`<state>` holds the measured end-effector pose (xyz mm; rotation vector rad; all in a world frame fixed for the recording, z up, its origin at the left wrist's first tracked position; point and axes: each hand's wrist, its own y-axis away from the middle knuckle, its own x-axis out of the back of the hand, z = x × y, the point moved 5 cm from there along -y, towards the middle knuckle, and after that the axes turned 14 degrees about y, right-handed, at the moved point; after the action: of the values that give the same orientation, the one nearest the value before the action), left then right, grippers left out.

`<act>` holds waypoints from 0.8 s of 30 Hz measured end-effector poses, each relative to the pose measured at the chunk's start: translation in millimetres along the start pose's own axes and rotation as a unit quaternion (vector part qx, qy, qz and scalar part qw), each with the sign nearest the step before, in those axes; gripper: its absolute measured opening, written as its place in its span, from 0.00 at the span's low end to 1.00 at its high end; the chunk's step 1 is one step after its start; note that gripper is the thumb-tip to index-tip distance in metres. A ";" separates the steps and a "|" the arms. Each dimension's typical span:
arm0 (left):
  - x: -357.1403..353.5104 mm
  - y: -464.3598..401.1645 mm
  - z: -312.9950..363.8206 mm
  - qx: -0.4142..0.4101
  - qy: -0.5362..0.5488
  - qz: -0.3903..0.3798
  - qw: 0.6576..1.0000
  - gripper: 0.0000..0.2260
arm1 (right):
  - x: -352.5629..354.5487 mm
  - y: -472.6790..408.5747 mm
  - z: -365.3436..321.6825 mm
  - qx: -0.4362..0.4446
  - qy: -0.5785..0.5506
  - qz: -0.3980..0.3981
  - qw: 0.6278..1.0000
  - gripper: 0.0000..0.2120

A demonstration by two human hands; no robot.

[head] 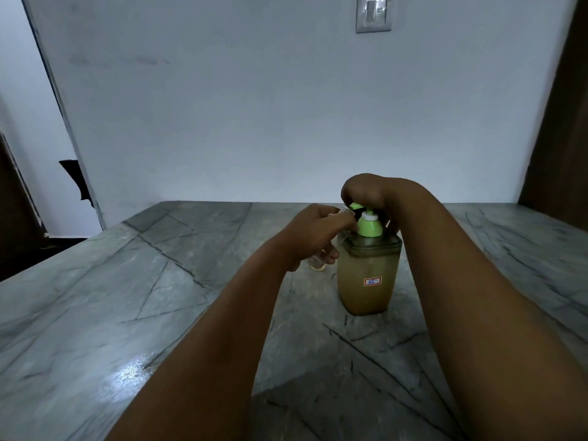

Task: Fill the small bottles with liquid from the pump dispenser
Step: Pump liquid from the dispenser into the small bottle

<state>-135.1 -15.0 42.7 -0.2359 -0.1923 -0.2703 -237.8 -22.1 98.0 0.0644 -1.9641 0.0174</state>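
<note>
A square pump dispenser point(367, 281) full of yellowish liquid, with a green pump head point(369, 226) and a small red-bordered label, stands on the grey marble counter point(159, 297). My right hand point(366, 190) rests on top of the pump head with its fingers curled over it. My left hand point(313, 232) grips a small clear bottle point(321, 261) and holds its mouth up at the pump's spout. Only the bottle's lower end shows below my fingers, with a little yellowish liquid in it.
A plain white wall rises behind the counter, with a light switch point(374, 12) high up. A dark wooden panel point(560, 122) borders the counter at the right. The counter's left edge drops off towards a dark doorway.
</note>
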 end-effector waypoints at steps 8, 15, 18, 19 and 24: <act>-0.8 1.4 1.0 0.003 -0.008 -0.010 1.000 0.09 | 2.7 2.0 4.9 0.000 -0.037 -0.047 0.998 0.10; 0.2 -1.0 -1.7 0.004 -0.002 -0.003 1.000 0.11 | -5.4 -7.8 3.9 0.002 -0.037 -0.011 0.999 0.14; -0.2 -1.0 -1.8 0.003 -0.002 0.000 1.000 0.11 | -1.4 -3.3 1.7 0.031 -0.001 0.002 1.000 0.16; 0.2 -1.4 -2.1 0.002 -0.001 0.002 1.000 0.11 | -2.1 -1.9 0.4 0.036 0.010 0.008 0.999 0.16; 0.0 -1.2 -2.1 -0.002 -0.003 0.000 1.000 0.09 | -3.9 -2.8 2.3 0.042 0.044 -0.012 0.998 0.15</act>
<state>-135.1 -16.6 40.9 -0.2411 -0.1981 -0.2702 -238.2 -24.8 93.5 0.1392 -1.8734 0.0850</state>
